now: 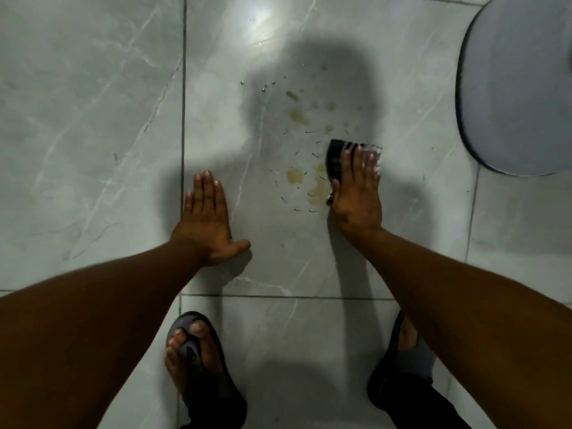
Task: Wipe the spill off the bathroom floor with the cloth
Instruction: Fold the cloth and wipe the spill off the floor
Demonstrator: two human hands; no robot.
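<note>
A view down onto a grey marble-look tiled floor (93, 119). At left, the left hand (205, 221) lies open and flat on the tile, fingers spread, just right of a grout line, likely propping the crouched person's weight. In the middle of the same tile is the spill (309, 168): yellowish blotches, droplets and short dark strands, not yet wiped. At its right edge, the right hand (356, 196) presses flat, fingers extended, on a dark cloth (335, 153), apparently ready to sweep left. A pale rounded object (520, 88) sits in the far right corner. Sandalled feet below.
</note>
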